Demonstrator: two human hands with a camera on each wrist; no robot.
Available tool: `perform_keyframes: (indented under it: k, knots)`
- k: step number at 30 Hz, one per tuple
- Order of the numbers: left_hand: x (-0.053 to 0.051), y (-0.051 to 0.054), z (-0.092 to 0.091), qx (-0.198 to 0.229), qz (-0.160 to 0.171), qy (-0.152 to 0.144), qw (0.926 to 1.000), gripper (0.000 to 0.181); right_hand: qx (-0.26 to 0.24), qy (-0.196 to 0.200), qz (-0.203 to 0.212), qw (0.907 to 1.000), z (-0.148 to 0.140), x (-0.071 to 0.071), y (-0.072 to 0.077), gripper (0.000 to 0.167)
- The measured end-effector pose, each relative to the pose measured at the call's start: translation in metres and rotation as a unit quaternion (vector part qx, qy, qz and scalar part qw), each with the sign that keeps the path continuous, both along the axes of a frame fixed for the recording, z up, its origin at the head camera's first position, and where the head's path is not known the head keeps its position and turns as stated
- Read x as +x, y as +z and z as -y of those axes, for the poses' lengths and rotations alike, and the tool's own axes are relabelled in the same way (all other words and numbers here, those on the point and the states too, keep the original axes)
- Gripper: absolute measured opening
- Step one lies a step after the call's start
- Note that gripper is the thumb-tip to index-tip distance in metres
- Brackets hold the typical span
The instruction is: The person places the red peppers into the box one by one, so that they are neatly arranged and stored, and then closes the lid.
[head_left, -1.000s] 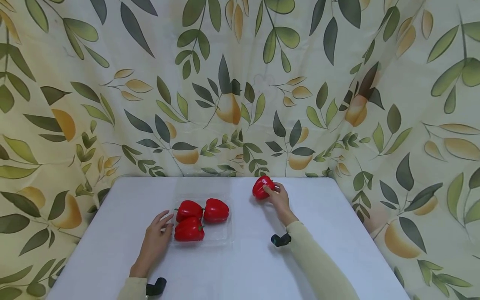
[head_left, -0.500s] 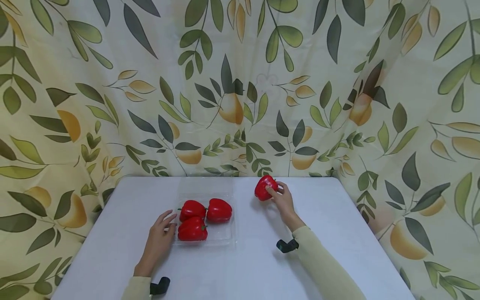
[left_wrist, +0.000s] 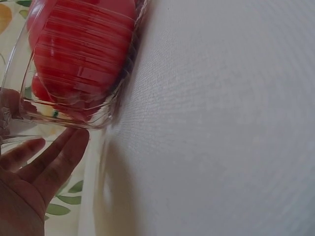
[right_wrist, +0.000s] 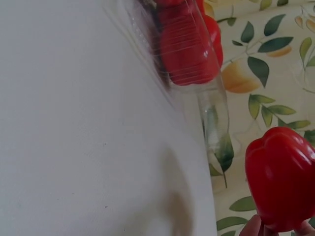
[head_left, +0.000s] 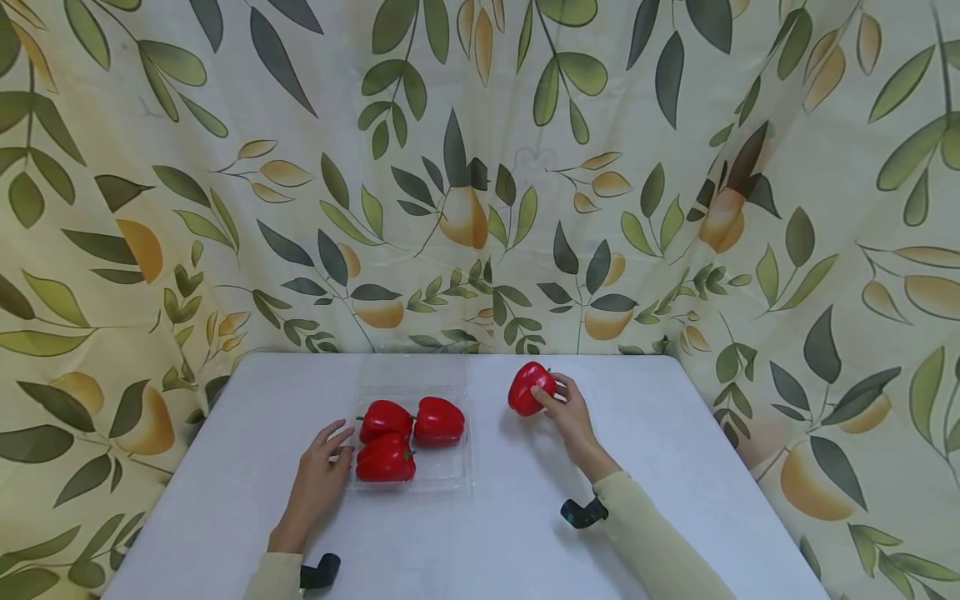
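My right hand pinches a red bell pepper between thumb and fingers, held above the right part of the table. In the right wrist view the same bell pepper fills the lower right corner, with only fingertips showing beneath it. A clear plastic container on the table bears three more red bell peppers. At its left side rests my left hand, fingers loosely extended. From the left wrist, the fingertips touch or nearly touch the ribbed container wall.
Beneath everything lies a white table. A curtain printed with leaves and fruit hangs behind its back edge and along both sides. The container's clear lid appears to lie folded back towards the far edge.
My right hand has drawn the held bell pepper slightly back towards me, and it has tilted more upright. My left hand and the container keep their places; the head view shifted a little.
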State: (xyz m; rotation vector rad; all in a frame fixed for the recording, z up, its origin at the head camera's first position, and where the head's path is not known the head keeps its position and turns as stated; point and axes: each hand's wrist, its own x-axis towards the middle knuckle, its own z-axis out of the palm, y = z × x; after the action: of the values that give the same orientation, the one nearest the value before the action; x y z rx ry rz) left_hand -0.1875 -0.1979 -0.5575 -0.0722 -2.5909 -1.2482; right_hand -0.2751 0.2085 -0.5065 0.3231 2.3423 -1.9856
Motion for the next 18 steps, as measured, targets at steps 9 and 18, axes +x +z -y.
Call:
perform_keyframes:
  k: [9,18]
  knots:
    - [0.000,0.000,0.001,0.004,0.006,-0.002,1.0000,0.037,-0.026,0.019,-0.001,0.9995,0.001,0.012,-0.001,0.075]
    - [-0.001,-0.002,0.001,0.003,0.011,-0.003,0.9999,0.038,-0.045,0.026,-0.005,0.9987,0.006,0.025,0.004,0.079]
